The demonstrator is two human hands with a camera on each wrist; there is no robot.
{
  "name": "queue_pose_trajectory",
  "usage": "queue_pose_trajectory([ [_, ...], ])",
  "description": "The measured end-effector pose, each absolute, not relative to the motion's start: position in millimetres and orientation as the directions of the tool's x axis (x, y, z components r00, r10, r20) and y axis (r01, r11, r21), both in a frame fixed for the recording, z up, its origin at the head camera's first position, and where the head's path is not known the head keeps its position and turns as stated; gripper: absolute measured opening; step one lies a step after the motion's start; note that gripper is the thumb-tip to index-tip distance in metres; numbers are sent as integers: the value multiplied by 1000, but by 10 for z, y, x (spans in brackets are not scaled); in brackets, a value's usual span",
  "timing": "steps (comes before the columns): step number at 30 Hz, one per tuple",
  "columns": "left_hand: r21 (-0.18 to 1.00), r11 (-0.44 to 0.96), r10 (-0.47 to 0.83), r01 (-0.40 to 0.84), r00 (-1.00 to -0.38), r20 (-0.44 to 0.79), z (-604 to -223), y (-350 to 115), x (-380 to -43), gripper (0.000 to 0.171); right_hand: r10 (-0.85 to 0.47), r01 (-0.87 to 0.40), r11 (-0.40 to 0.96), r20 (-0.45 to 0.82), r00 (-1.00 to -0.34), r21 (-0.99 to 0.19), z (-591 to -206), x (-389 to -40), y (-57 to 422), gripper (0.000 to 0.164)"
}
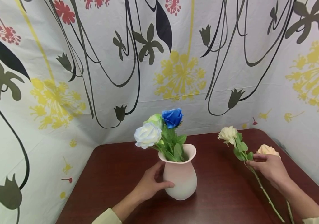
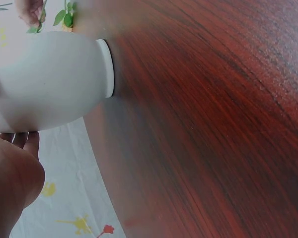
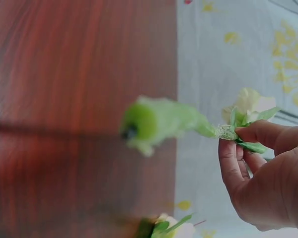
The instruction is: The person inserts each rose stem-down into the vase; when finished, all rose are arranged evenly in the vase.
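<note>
A pale pinkish-white vase (image 1: 181, 182) stands upright on the table, holding a white rose with bluish edges (image 1: 147, 135), a blue rose (image 1: 172, 117) and a pale green rose (image 1: 156, 119). My left hand (image 1: 147, 186) grips the vase's left side, thumb across its front and fingers around the back. In the left wrist view those fingers (image 2: 32, 141) lie against the vase wall. At the right, my right hand (image 1: 272, 169) pinches a cream rose (image 1: 228, 135) by its stem just below the leaves. The cut stem end (image 3: 161, 121) points at the right wrist camera.
A peach rose (image 1: 268, 150) lies near the table's right side, partly hidden behind my right hand. The dark red-brown table (image 1: 120, 174) has a patterned cloth (image 1: 97, 99) hanging behind it and along both sides.
</note>
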State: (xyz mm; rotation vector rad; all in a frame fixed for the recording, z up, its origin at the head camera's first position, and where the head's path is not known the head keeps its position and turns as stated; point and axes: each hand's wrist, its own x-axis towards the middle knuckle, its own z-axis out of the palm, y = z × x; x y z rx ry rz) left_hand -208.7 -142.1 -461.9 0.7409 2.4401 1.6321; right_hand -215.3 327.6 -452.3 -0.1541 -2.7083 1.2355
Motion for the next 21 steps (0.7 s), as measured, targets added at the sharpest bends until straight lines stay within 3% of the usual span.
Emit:
queue_pose_trajectory([
  [5, 896, 297, 456, 329, -874, 169, -4618, -1420, -2085, 84, 122, -7, 609, 103, -987, -793, -4367, -2120, 3155, 47],
  [13, 896, 302, 454, 326, -876, 166, -4618, -1421, -2086, 83, 21, -10, 371, 19, -1000, -929, -4176, -2112, 3002, 47],
  [19, 895, 302, 456, 329, -874, 167, -4612, -1422, -2082, 82, -60, -28, 123, 21, -998, -992, -4049, -2107, 2910, 19],
  [21, 894, 304, 456, 330, -874, 168, -4607, -1422, -2080, 82, -84, -36, 23, 34, -996, -999, -3998, -2107, 2884, 19],
])
